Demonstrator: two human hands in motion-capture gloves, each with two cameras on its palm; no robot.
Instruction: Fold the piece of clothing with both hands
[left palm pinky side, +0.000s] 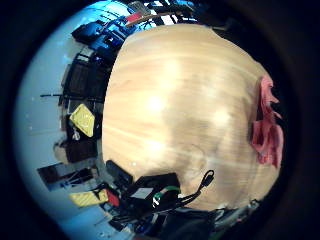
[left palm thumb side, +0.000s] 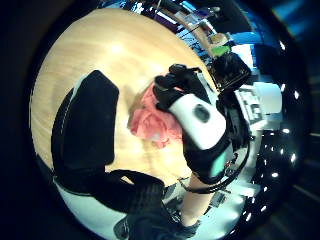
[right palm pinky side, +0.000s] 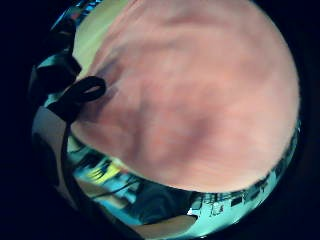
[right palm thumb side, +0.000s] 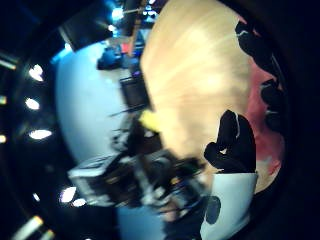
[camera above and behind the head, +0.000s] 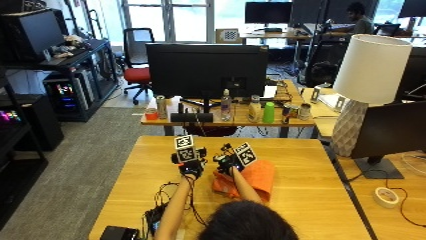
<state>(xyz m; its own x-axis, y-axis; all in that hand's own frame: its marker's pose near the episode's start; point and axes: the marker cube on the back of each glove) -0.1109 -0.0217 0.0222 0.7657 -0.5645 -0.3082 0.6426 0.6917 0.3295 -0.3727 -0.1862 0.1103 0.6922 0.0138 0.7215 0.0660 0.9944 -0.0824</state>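
While right hand (camera above and behind the head: 229, 163) covers it, orange garment (camera above and behind the head: 256, 176) half hidden, grip unclear

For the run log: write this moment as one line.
orange garment bunched on wooden table | right hand on its edge, grip unclear | left hand beside it, off the cloth

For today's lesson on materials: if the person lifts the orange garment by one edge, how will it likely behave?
The garment would probably droop and hang, since it already lies creased and bunched under the right hand. It looks thin, so it is likely light. On the smooth wooden table it may slide if pushed rather than hold its shape.
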